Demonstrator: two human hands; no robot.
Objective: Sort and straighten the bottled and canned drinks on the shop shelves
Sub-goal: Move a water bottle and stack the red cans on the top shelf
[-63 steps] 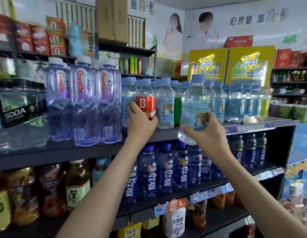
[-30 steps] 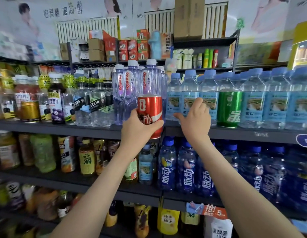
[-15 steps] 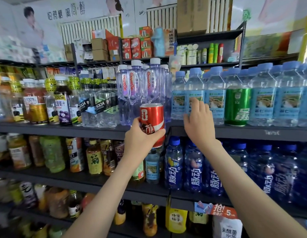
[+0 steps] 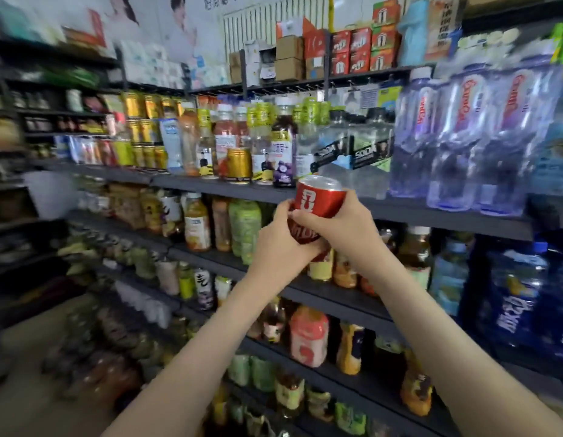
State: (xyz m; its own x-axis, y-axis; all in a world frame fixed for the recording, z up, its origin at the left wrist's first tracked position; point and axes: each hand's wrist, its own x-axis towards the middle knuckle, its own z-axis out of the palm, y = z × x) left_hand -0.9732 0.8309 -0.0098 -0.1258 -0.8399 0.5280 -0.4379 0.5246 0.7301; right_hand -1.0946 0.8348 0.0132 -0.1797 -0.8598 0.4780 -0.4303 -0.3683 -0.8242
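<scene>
We have the red can [image 4: 321, 197] in both hands, off the shelves and in the air just in front of the upper shelf [image 4: 211, 186], level with its front edge. Our left hand [image 4: 280, 244] wraps the lower half of the can from the left, fingers curled round it. Our right hand [image 4: 340, 225] clasps the middle from the right, with its fingers lying across the label. Neither hand is free.

The can is not upright. Its long axis tilts, with the silver top leaning up and to the right, away from us, and the base tucked into our left palm.

What matters for the next move, as we judge it, is which way the can's place lies. A gold can [image 4: 239, 164] stands near the front edge of the same shelf, to the left of our hands and a little higher, beside a purple-labelled bottle [image 4: 284, 159]. To the right the shelf carries soda bottles [image 4: 365, 152] and then tall clear bottles [image 4: 456, 137], no cans that we can see. So the likely spot is to the left, by the gold can, and our left hand is the nearer one to it. The can would have to be brought upright and lifted over the front edge. The left end of the shelf is too blurred to read.
</scene>
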